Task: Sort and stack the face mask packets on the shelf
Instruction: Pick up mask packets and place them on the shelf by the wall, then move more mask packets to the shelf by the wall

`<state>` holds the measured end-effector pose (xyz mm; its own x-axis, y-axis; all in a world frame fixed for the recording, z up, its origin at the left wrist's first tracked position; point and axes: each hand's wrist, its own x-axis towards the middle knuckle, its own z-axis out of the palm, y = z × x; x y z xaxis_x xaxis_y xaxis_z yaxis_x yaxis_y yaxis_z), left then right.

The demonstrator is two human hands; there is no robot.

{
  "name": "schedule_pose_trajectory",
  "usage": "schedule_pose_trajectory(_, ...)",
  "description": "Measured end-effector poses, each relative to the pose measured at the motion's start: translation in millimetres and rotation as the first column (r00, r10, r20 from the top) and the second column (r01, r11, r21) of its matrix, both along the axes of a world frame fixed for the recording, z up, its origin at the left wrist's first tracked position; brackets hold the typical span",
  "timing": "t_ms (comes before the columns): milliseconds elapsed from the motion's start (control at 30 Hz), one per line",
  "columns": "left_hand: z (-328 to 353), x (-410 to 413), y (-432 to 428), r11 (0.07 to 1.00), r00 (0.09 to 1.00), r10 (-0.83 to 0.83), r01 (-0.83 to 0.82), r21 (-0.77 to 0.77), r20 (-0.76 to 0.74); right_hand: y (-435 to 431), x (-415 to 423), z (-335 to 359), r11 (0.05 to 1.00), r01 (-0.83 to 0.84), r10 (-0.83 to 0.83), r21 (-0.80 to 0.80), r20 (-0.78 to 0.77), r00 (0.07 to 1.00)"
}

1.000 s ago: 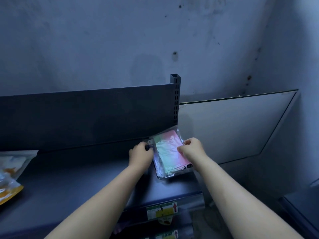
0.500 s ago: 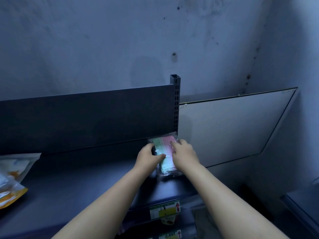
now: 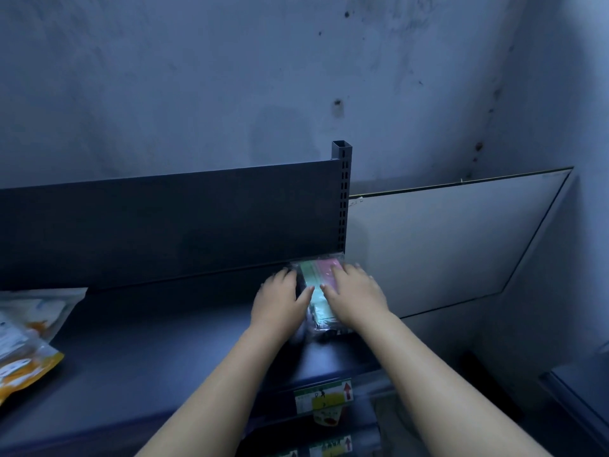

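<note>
Left hand (image 3: 280, 301) lies flat-fingered against the face mask packets (image 3: 314, 285), now slid back against the rear panel (image 3: 197, 219) at 1 o'clock (stack seated, I judge); right hand (image 3: 357, 295) presses flat on top, neither grip curled round anything.

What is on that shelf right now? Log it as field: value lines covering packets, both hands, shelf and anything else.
surface: dark shelf, price label on its front edge
stock: face mask packets, green and pink, at the right end by the back panel; count unclear
left: left hand against their left side, fingers straight
right: right hand flat on top of them
other: orange-and-white pouches at the far left, apart from the packets
</note>
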<state>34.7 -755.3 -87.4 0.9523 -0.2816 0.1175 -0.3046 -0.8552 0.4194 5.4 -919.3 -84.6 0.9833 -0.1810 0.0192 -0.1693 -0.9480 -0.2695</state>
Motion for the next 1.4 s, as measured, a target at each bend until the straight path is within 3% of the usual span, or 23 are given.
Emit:
schedule_pose_trajectory(200,13.1,-9.2,35.1,0.995,0.994,0.031,-0.04,0.09,0.1,39.9,-2.0,7.3,0.995,-0.063,0.069,-0.079,0.083,0.994)
schedule_pose_trajectory(567,51.4,-13.8,177.3,0.97,0.973,0.09,-0.133,0.202,0.21,182.2,-2.5,36.9,0.991,-0.132,0.13,0.007,0.134,0.982)
schedule_pose_trajectory(933,56.7,-12.0,267.7,0.963,0.968,0.16,-0.196,0.186,0.195,264.0,-6.4,49.6,0.992,-0.124,0.116,0.032,0.182,0.976)
schedule_pose_trajectory(1067,51.5,-13.6,295.0,0.948,0.962,0.205,-0.24,0.207,0.179,293.0,-5.3,53.2,0.983,-0.18,0.172,0.034,0.166,0.971)
schedule_pose_trajectory(1233,54.0,-14.9,325.1,0.943,0.949,0.306,-0.313,0.114,0.075,325.4,-7.0,52.3,0.961,-0.258,0.242,0.099,0.143,0.96)
schedule_pose_trajectory(1400,64.2,-15.6,379.4,0.922,0.93,0.357,-0.366,0.125,0.092,373.4,-3.5,51.8,0.942,-0.308,0.29,0.137,0.136,0.947)
